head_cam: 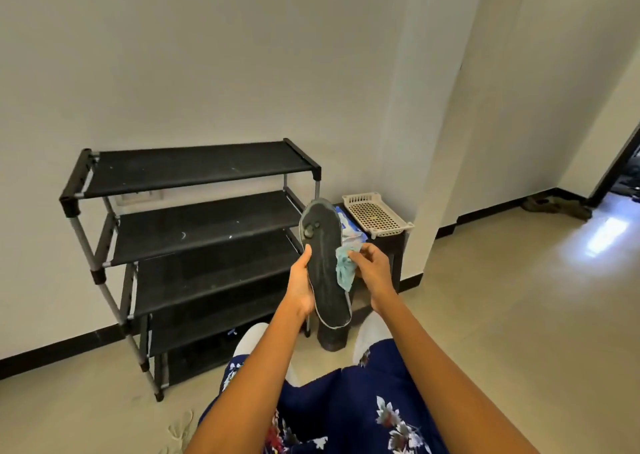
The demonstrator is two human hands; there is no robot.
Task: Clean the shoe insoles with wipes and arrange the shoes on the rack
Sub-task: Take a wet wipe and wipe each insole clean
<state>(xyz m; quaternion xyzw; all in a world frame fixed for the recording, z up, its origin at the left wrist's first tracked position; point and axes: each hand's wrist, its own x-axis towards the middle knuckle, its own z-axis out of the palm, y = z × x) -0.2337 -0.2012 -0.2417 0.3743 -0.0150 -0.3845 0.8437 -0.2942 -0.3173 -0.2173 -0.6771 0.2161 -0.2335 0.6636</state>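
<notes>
My left hand (301, 285) grips a dark grey insole (323, 263) by its left edge and holds it upright in front of me, toe end up. My right hand (372, 268) pinches a crumpled pale blue wipe (344, 266) against the insole's right edge. The black shoe rack (194, 218) stands against the wall to the left, and its visible shelves hold no shoes. A pack of wipes (349, 228) lies on a dark stool just behind the insole. A dark shoe (332, 337) stands on the floor below the insole, partly hidden by it.
A white perforated plastic tray (375, 212) sits on the dark stool (391, 245) by the wall corner. My knees in a blue floral skirt (346, 401) fill the lower middle. Pale sandals (181, 427) lie at the bottom left. An open doorway (620, 176) is far right.
</notes>
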